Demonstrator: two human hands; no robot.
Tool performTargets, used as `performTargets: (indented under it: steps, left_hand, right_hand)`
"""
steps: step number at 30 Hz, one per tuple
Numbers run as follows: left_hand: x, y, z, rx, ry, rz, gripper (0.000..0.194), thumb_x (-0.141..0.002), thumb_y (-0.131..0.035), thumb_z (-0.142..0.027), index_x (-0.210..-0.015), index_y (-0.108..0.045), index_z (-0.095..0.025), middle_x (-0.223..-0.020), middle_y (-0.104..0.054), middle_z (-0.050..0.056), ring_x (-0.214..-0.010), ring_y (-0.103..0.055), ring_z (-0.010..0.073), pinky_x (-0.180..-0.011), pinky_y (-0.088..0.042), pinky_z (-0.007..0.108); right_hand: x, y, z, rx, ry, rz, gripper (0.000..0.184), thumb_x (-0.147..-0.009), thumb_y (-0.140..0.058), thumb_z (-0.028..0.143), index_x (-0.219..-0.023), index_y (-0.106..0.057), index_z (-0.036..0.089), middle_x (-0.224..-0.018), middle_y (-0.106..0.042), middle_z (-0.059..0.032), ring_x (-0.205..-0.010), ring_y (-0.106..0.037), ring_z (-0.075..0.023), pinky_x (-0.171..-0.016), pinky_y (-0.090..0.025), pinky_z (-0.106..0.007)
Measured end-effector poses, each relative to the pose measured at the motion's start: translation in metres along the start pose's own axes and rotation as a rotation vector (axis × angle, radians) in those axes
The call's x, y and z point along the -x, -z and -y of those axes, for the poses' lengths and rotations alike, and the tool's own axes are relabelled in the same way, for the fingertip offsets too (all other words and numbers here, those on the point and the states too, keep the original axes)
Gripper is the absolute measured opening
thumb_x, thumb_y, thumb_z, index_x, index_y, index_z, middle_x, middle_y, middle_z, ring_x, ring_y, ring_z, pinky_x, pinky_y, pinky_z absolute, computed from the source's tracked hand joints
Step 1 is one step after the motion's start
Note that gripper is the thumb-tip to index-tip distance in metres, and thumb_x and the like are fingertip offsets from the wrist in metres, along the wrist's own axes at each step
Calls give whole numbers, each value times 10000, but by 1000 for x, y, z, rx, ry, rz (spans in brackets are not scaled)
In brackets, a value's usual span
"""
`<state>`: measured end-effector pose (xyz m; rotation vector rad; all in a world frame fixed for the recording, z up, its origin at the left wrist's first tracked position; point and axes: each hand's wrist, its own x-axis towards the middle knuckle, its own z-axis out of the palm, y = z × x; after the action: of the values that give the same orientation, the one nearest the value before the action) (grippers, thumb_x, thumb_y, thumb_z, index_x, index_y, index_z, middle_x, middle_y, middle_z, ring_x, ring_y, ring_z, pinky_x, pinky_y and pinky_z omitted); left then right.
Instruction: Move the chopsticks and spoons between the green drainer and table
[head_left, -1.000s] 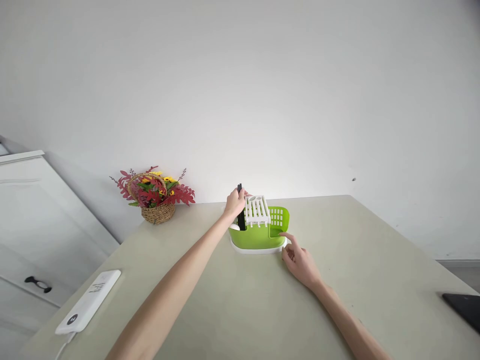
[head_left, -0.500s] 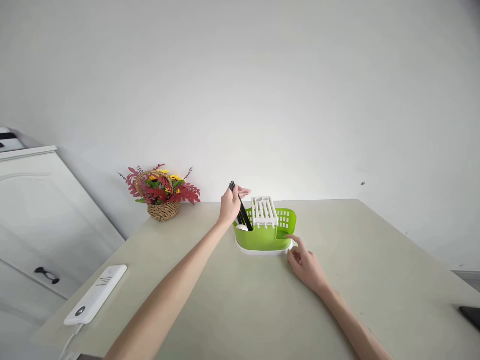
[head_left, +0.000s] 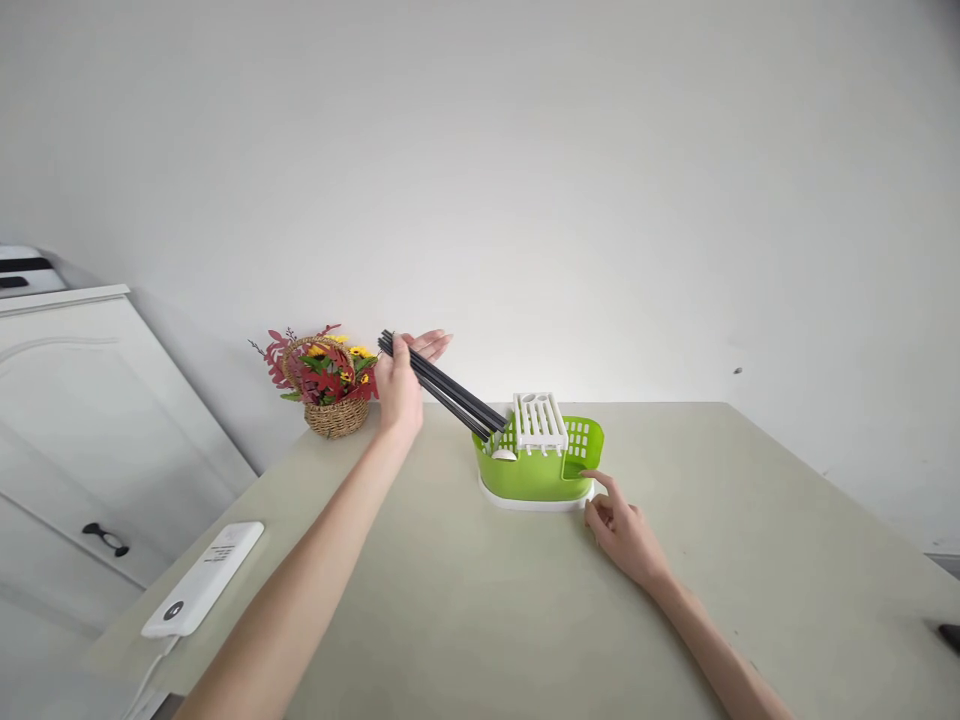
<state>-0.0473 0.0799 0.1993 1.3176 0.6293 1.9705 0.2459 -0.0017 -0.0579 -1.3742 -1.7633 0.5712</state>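
Head: chopsticks (head_left: 459, 393) in half-closed left hand (head_left: 400, 392)

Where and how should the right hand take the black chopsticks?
Grip the black chopsticks mid-length, probably from the right and above: the left hand holds their upper ends, the lower ends slant down toward the green caddy, and the shafts between are bare.

Caddy (head_left: 525, 480): green plastic, smooth, low sheen; its slotted rack (head_left: 541, 441), white plastic. Black sticks (head_left: 465, 398): smooth, satin, material unclear from where I stand. Flower basket (head_left: 335, 418): rough, woven wicker. Counter (head_left: 465, 600): smooth, matt. Power bank (head_left: 206, 575): smooth white plastic. Cabinet handle (head_left: 106, 540): dark, glossy.
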Motion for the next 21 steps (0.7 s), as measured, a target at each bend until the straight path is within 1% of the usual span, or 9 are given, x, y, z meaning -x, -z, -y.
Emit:
performTargets:
  steps: [2, 4, 6, 7, 9, 11, 13, 16, 21]
  left_hand:
    - [-6, 13, -5, 68, 85, -80, 278, -1097, -485, -396, -927, -533, -181, -1075, -793, 168, -1099, -770, 263, -1076, -554, 507]
    - [-12, 30, -7, 123, 197, -163, 249, -1102, -465, -302, -899, -540, -179, -1001, -782, 124, -959, -784, 212, -1001, -597, 441]
    - [-14, 50, -6, 151, 348, -188, 243, -1090, -457, -214, -866, -545, -183, -801, -710, 28, -709, -726, 121, -834, -631, 295]
    - [-14, 61, -4, 155, 434, -140, 256, -1090, -436, -182, -856, -541, -185, -706, -633, -17, -581, -641, 74, -722, -609, 210]
    - [-11, 83, 2, 110, 612, -35, 306, -1090, -368, -125, -836, -528, -182, -586, -453, -68, -409, -428, 34, -467, -458, 108]
    - [-5, 102, 10, 56, 712, 9, 326, -1080, -346, -100, -815, -520, -176, -554, -334, -88, -353, -271, 38, -328, -271, 110]
    - [3, 118, 20, -19, 805, 40, 287, -1068, -398, -117, -818, -533, -166, -557, -291, -99, -349, -196, 38, -300, -195, 122]
    - [16, 137, 35, -151, 923, 80, 227, -1049, -493, -178, -830, -547, -157, -571, -279, -108, -362, -171, 31, -310, -172, 122]
    - [39, 159, 52, -406, 1019, 126, 258, -1011, -602, -349, -842, -551, -162, -577, -288, -116, -386, -181, 27, -357, -114, 126]
  right_hand:
    - [0, 1, 1, -5, -6, 5, 505, -987, -416, 408, -1475, -419, 279, -714, -625, 59, -588, -533, -180, -704, -494, -300]
    - [0, 2, 1, -10, -12, 3, 506, -987, -417, 414, -1475, -425, 281, -715, -630, 57, -587, -533, -180, -708, -498, -305]
    - [0, 3, 2, -18, -14, 2, 510, -982, -421, 418, -1475, -439, 286, -712, -638, 56, -586, -547, -180, -707, -506, -305]
    - [0, 3, 2, -22, -13, 2, 512, -980, -424, 420, -1474, -446, 289, -709, -642, 57, -582, -552, -178, -701, -508, -302]
    - [0, 4, 2, -26, -12, 2, 513, -980, -426, 418, -1478, -451, 295, -705, -644, 59, -577, -553, -175, -687, -505, -294]
    - [1, 4, 2, -28, -11, 0, 511, -984, -429, 411, -1483, -445, 300, -712, -645, 62, -577, -546, -172, -683, -499, -289]
    - [1, 4, 2, -36, -11, 3, 507, -988, -435, 403, -1485, -437, 307, -718, -643, 66, -582, -543, -169, -686, -496, -285]
    - [1, 4, 2, -47, -16, 8, 496, -991, -442, 398, -1479, -437, 312, -717, -635, 72, -577, -537, -164, -683, -494, -280]
    - [1, 3, 2, -51, -31, 13, 505, -994, -434, 409, -1488, -433, 306, -733, -641, 58, -576, -534, -164, -676, -495, -282]
